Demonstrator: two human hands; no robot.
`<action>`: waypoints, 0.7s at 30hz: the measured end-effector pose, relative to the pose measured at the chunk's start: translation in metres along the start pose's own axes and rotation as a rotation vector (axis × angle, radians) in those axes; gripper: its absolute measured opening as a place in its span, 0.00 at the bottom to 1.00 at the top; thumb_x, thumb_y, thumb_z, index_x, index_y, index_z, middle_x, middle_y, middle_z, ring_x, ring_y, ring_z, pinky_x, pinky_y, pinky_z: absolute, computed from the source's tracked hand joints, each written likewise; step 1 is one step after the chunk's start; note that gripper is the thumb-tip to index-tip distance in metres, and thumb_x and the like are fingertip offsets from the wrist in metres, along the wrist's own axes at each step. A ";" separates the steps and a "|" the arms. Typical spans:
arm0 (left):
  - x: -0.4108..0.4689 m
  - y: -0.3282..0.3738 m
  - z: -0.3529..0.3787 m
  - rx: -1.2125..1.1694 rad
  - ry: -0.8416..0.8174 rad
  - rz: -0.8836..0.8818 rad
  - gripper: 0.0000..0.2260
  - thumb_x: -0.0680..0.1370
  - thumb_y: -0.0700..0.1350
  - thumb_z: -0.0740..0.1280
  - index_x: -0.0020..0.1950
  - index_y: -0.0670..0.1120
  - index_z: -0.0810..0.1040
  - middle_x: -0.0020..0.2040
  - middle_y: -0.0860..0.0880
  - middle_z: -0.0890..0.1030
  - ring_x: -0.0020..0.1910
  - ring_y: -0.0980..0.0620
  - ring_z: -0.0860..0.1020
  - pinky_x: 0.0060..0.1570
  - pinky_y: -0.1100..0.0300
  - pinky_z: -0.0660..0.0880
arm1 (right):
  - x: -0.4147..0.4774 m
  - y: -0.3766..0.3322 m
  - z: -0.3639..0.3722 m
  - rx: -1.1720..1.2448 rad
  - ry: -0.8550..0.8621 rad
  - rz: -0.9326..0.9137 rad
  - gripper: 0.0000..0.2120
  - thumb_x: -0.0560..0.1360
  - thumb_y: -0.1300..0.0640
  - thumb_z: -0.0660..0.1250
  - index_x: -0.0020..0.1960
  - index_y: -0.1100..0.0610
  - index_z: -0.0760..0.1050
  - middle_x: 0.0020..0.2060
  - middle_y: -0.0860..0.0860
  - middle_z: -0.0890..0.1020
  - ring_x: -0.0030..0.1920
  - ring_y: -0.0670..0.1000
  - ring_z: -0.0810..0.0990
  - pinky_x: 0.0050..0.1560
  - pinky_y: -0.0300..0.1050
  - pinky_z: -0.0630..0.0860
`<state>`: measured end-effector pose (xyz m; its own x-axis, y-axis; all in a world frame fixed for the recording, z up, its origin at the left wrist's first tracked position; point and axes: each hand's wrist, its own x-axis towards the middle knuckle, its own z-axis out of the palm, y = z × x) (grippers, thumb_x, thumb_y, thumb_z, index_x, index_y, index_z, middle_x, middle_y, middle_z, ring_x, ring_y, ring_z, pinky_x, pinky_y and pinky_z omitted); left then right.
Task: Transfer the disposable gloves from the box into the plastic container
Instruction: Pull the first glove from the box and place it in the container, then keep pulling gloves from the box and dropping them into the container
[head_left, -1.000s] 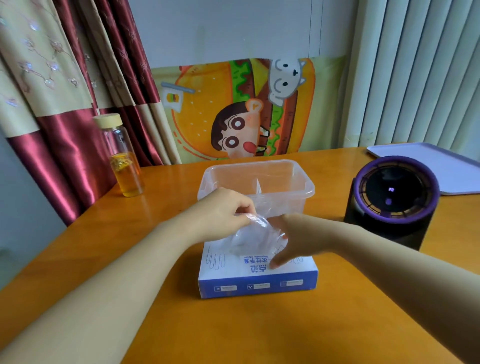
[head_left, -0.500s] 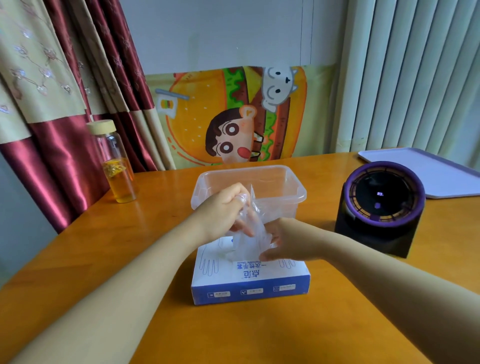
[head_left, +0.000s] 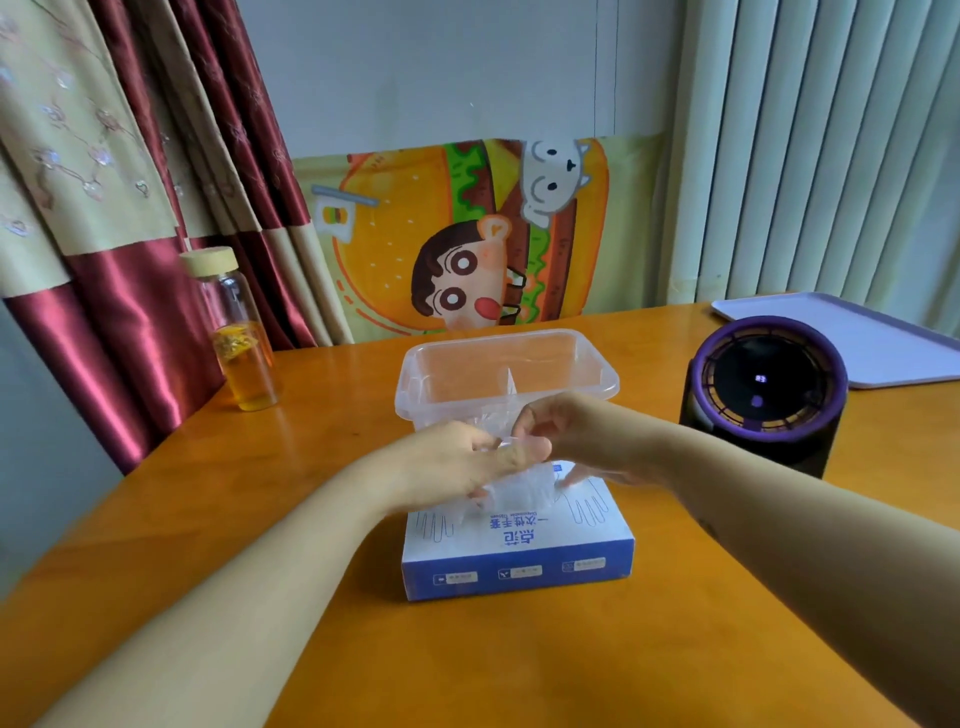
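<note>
A blue and white glove box (head_left: 519, 551) lies flat on the wooden table, near me. Behind it stands a clear plastic container (head_left: 506, 374) with a divider inside. A crumpled clear disposable glove (head_left: 519, 486) rises from the box's top opening. My left hand (head_left: 457, 467) grips the glove's upper part just above the box. My right hand (head_left: 576, 441) meets it from the right, its fingers pinching the same glove. The two hands touch over the box, in front of the container's near wall. The box's opening is hidden by the glove and hands.
A glass bottle (head_left: 239, 338) of orange liquid stands at the left table edge by a red curtain. A black and purple round device (head_left: 763, 389) sits right of the container. A pale tray (head_left: 852, 338) lies at the back right. A cartoon poster (head_left: 467, 234) leans on the wall.
My right hand rose from the box top to join my left hand on the glove. Both hands now sit closer together above the box. The head view tilted slightly.
</note>
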<state>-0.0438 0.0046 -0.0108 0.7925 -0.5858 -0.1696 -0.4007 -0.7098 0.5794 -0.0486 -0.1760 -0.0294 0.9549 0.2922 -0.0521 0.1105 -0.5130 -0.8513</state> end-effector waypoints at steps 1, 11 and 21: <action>0.005 -0.001 0.004 0.109 0.055 -0.034 0.33 0.65 0.77 0.59 0.51 0.51 0.79 0.48 0.54 0.82 0.45 0.55 0.81 0.48 0.55 0.79 | 0.000 0.001 -0.002 0.060 0.013 0.018 0.02 0.76 0.62 0.67 0.48 0.60 0.76 0.50 0.57 0.81 0.52 0.53 0.80 0.46 0.40 0.81; 0.022 0.005 -0.007 -0.545 0.364 0.117 0.13 0.82 0.46 0.60 0.64 0.45 0.77 0.60 0.56 0.77 0.57 0.62 0.74 0.58 0.68 0.68 | -0.009 0.026 0.006 -0.533 -0.091 0.113 0.34 0.67 0.47 0.76 0.68 0.53 0.67 0.61 0.46 0.76 0.59 0.48 0.76 0.61 0.42 0.73; 0.031 -0.001 -0.058 -1.068 0.679 0.146 0.07 0.80 0.43 0.62 0.52 0.46 0.80 0.53 0.47 0.82 0.58 0.48 0.79 0.65 0.43 0.71 | -0.009 -0.026 -0.053 0.627 0.041 -0.115 0.38 0.61 0.42 0.78 0.65 0.54 0.69 0.53 0.57 0.82 0.54 0.54 0.81 0.62 0.53 0.75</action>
<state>0.0085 0.0098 0.0299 0.9742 -0.0897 0.2069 -0.1865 0.1956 0.9628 -0.0461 -0.2078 0.0212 0.9577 0.2798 0.0678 0.0431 0.0934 -0.9947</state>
